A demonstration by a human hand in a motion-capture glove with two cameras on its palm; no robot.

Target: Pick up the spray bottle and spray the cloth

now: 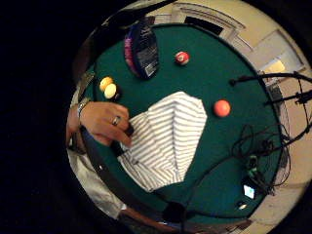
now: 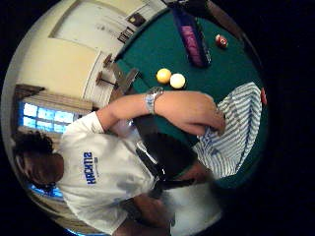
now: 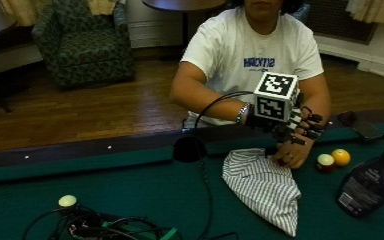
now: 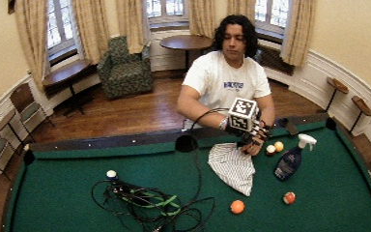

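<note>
— Start from the outside view. Where is the spray bottle (image 3: 368, 184)?

— It is standing upright on the green table (image 3: 125, 200), long axis vertical, white trigger head on top. It is well apart from the gloved right hand (image 3: 300, 127), and nothing touches it. Which way the nozzle faces I cannot tell.

— And the hand?

— It hangs above the person's bare hand (image 3: 293, 154), which rests on the near corner of the striped cloth (image 3: 265, 187). Whether the gloved hand is released or clenched, I cannot tell. The cloth lies flat, tapering away from the person. A yellow ball (image 3: 340, 157) and a pale ball (image 3: 325, 161) sit between the bare hand and the bottle.

— What does the wide outside view add?

— It shows an orange ball (image 4: 237, 207) and a red ball (image 4: 289, 197) beyond the cloth, and a tangle of cables (image 4: 147, 203) off to the side.

— The little finger side palm view?

— It looks down on the bare hand with a ring, pressed on the cloth's edge. The bottle's back label shows, and the orange ball lies just beside the cloth.

— The thumb side?

— It alone shows the wristwatch (image 2: 153, 99) and the person's white shirt (image 2: 106, 172). The bottle's pink-lettered front faces this camera.

— Anything inside the bottle?

— The bottle is dark and its contents cannot be seen.
</note>
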